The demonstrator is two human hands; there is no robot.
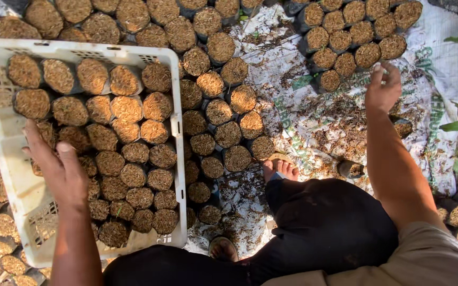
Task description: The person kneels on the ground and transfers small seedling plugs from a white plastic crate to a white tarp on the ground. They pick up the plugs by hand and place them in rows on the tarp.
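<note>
White plastic crate is packed nearly full of small dark bags stuffed with brownish husk fill, so lots left in there by the look of it. Rows of the same bags already stand on the printed sheet just beside the crate, with another cluster further off. Left hand lies open on the bags inside the crate, gripping nothing. Right hand reaches toward the far cluster, fingers loose, apparently empty.
</note>
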